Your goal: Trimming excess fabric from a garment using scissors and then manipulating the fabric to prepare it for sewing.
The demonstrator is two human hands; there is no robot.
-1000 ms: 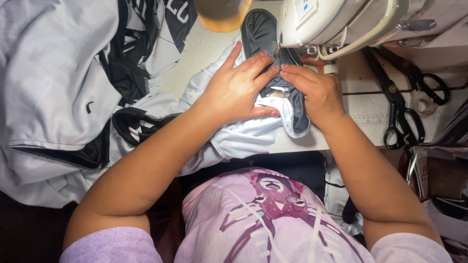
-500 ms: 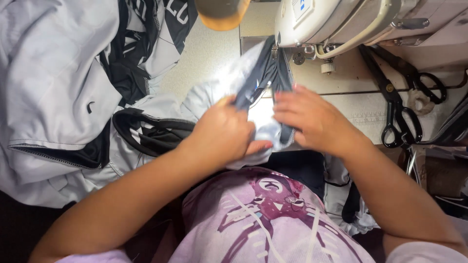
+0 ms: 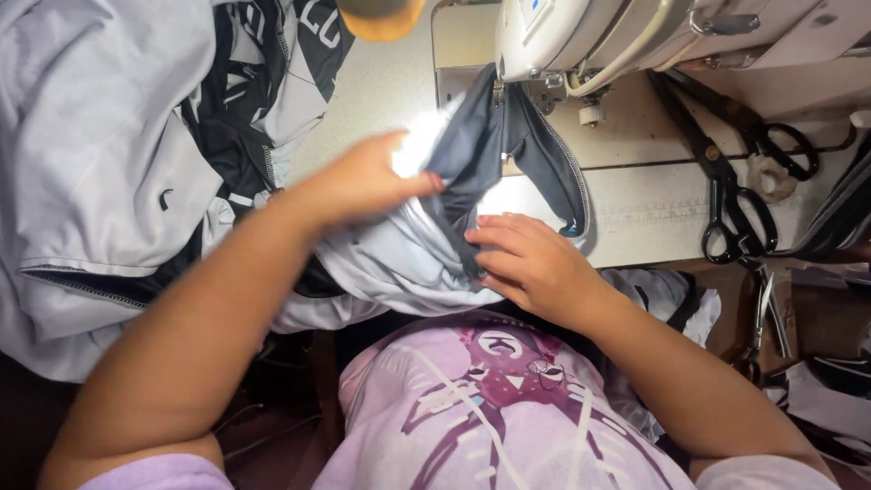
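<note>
Since the earlier frame, left hand [image 3: 363, 186] had lifted the dark fabric piece [image 3: 494, 145] toward the sewing machine [image 3: 581, 36]. Left hand: pinched shut on its edge. Right hand [image 3: 535, 263]: fingers spread flat, pressing the white garment [image 3: 390, 263] at the table [image 3: 635, 213] edge. Fabric: light, limp, likely slippery; best held by its stitched border. Scissors [image 3: 726, 181] alongside.

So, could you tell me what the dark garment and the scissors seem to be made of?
Dark garment: soft, matte, thin fabric, probably knit; it drapes and folds, with stitched edges. Scissors: likely dark metal, with a dull sheen on rigid blades and black handle loops.
</note>
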